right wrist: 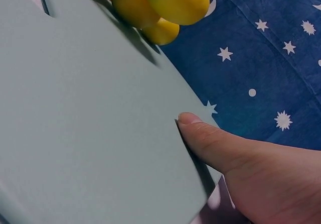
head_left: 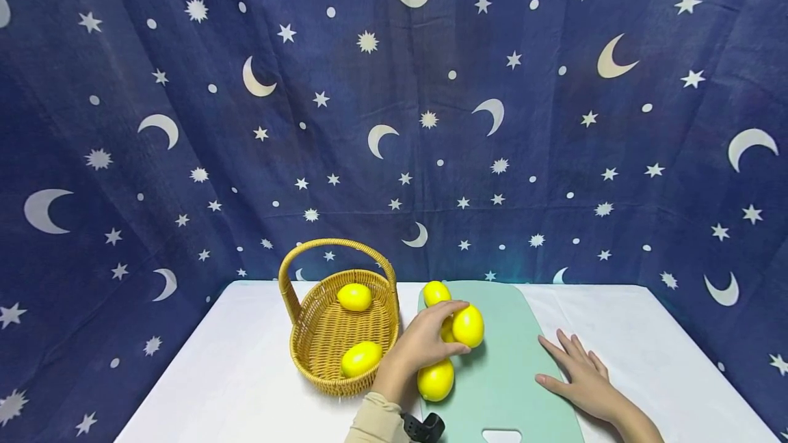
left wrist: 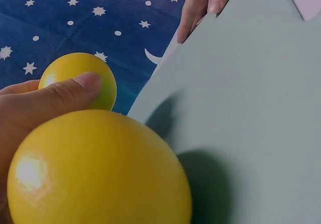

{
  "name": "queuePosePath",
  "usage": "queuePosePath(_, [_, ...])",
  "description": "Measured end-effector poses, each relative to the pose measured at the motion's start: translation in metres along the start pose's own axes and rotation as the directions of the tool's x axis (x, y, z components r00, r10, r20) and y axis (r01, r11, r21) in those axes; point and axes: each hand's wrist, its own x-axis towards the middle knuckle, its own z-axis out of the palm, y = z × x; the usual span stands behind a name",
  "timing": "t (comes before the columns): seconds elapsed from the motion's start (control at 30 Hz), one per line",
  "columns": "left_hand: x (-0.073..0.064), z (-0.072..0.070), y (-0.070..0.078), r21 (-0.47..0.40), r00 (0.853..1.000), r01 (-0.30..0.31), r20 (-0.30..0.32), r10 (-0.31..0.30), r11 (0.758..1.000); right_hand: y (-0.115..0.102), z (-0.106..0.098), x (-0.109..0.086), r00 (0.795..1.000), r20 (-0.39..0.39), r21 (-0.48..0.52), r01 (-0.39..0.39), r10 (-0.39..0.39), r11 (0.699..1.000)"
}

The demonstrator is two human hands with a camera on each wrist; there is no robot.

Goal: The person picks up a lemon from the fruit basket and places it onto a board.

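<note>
A person is sitting at a table with a white cloth (head_left: 246, 354), and behind it a dark blue curtain (head_left: 185, 122) with moons and stars is hanging.

The left hand (head_left: 421, 347) is reaching over the left edge of a pale green cutting board (head_left: 511, 361). Its fingers are curling around a lemon (head_left: 468, 325) that is lying on the board, and in the left wrist view the thumb (left wrist: 55, 96) is pressing along the side of this lemon (left wrist: 98, 171), so the hand is gripping it. Another lemon is sitting just under the fingers, mostly hidden from the head view.

Two more lemons are lying on the board close to this hand. One lemon (head_left: 436, 292) is at the far left corner of the board, just behind the fingertips. The other lemon (head_left: 436, 379) is lying nearer to the person, touching the side of the hand.

The right hand (head_left: 579, 374) is resting flat at the right edge of the board, with the fingers straight and a little spread. In the right wrist view the thumb (right wrist: 210, 141) is lying against the edge of the board (right wrist: 90, 123). This hand is not holding anything.

To the left of the board, just beside it, a woven basket (head_left: 335, 333) with a handle is standing on the cloth. Two lemons are lying inside: one (head_left: 354, 297) at the far end and one (head_left: 360, 358) at the near end.
</note>
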Motion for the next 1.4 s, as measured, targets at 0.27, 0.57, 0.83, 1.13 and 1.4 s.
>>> queuePosePath(0.27, [0.002, 0.005, -0.002, -0.025, 1.000, 0.000, -0.008, -0.001, 1.000, 0.000, 0.000, 0.000, 1.000, -0.003, -0.003, 0.006, -0.006, 1.000])
queuePosePath(0.57, [0.005, 0.006, -0.002, -0.018, 0.999, 0.035, 0.006, -0.035, 0.999, -0.001, 0.000, -0.001, 1.000, 0.000, 0.009, -0.002, 0.002, 1.000])
queuePosePath(0.83, [0.009, 0.010, 0.000, 0.001, 1.000, 0.018, 0.025, -0.018, 1.000, -0.001, 0.000, 0.000, 1.000, -0.006, 0.007, 0.003, -0.002, 1.000])
queuePosePath(1.13, [0.009, 0.010, 0.000, 0.054, 0.997, 0.060, 0.051, -0.063, 0.997, -0.002, 0.001, -0.001, 1.000, -0.002, 0.004, -0.005, 0.005, 1.000])
queuePosePath(1.4, [0.011, 0.010, 0.000, 0.085, 0.995, 0.069, 0.066, -0.074, 0.994, -0.002, 0.000, 0.000, 1.000, -0.004, -0.003, -0.002, 0.002, 1.000])
